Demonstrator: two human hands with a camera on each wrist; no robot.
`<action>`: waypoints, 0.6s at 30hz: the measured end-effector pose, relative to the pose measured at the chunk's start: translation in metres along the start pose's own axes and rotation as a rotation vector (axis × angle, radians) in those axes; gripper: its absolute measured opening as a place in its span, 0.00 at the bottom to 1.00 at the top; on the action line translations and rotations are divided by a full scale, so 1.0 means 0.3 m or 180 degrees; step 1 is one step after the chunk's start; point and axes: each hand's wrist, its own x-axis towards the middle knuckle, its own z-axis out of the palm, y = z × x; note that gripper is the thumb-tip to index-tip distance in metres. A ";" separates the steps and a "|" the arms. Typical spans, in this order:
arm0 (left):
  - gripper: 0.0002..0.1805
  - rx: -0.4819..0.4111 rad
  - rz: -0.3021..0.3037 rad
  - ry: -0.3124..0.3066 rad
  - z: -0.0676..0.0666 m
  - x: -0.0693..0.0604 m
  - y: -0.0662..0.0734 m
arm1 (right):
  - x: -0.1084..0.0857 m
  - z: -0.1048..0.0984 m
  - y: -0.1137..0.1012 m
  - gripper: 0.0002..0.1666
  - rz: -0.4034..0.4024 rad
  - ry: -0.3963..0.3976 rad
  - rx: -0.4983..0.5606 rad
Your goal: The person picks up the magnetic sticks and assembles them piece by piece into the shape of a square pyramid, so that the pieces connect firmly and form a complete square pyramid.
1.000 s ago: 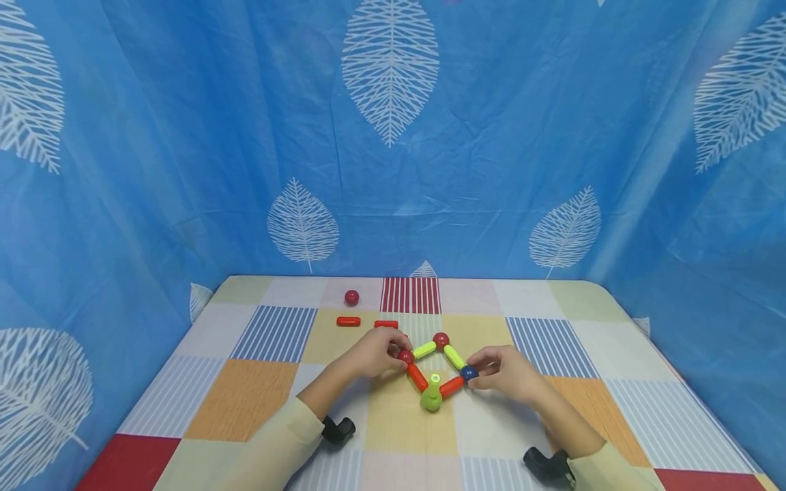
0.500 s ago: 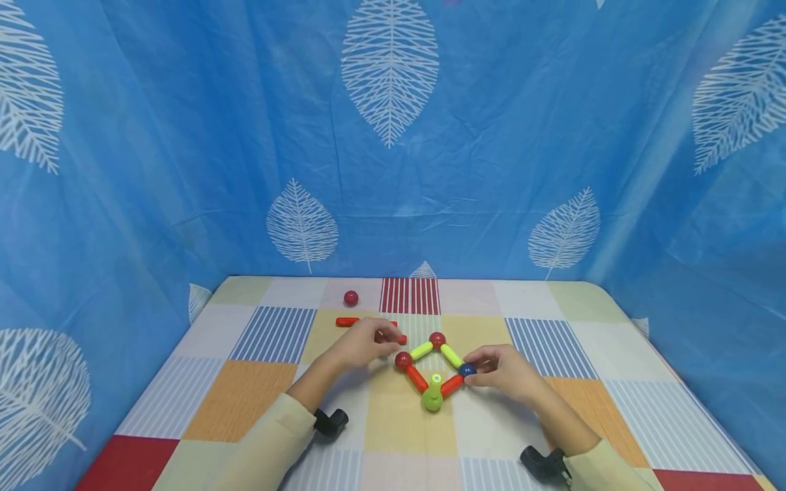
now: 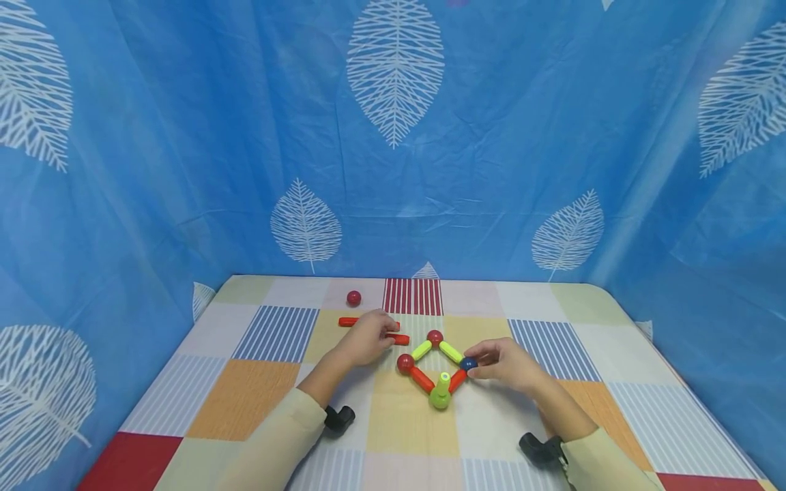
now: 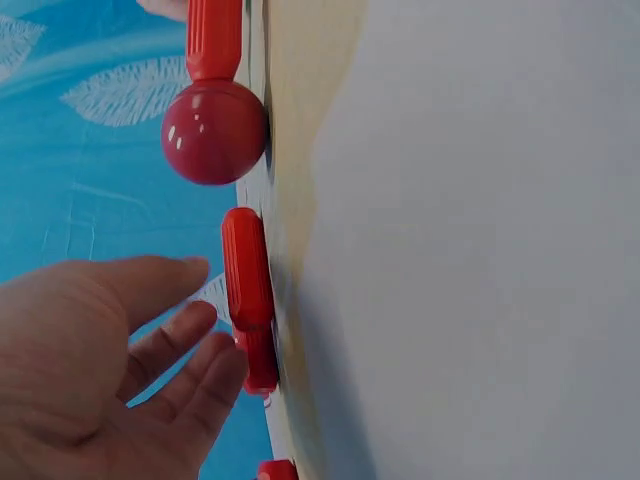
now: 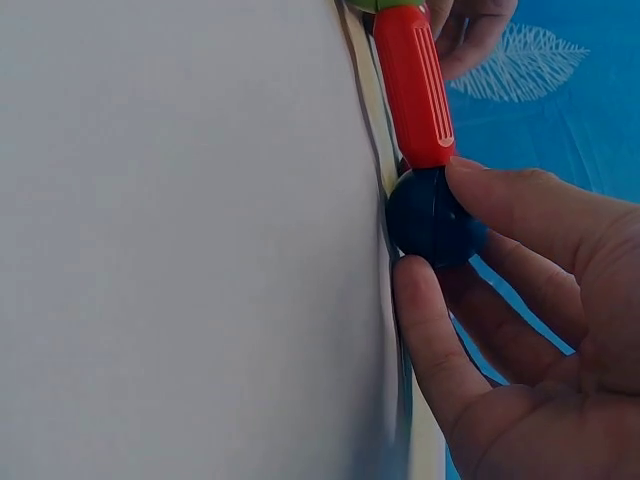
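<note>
- Far rod (image 3: 348, 321) lies flat on the cloth (image 3: 295, 327), a loose ball (image 3: 353, 298) beyond it, both probably set apart to leave working space.
- Left hand (image 3: 367, 339) has thumb and fingers spread beside the near rod (image 3: 402, 339), not pinching it, seemingly so they can straddle it; whether a fingertip touches I cannot tell.
- Middle rod (image 3: 396, 326) lies just beyond the near rod, partly hidden by this hand.
- Left ball (image 3: 405, 364), top ball (image 3: 434, 338) and green ball (image 3: 439, 399) are corners of a rod-sided diamond.
- Green rod (image 3: 445, 380) sticks up from the green ball, apparently supported by it alone.
- Blue ball (image 3: 469, 363), the right corner, is pinched by the right hand (image 3: 508, 365), thumb opposing fingers, probably steadying the diamond.
</note>
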 end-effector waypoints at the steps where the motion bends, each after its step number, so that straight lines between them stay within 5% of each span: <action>1: 0.13 0.0053 0.0031 -0.0008 0.003 0.004 0.002 | 0.001 0.000 0.001 0.18 0.0002 0.0001 0.0000; 18: 0.09 -0.0128 -0.0222 -0.0321 0.026 0.056 0.007 | -0.003 0.004 -0.010 0.20 0.0158 0.0026 0.0094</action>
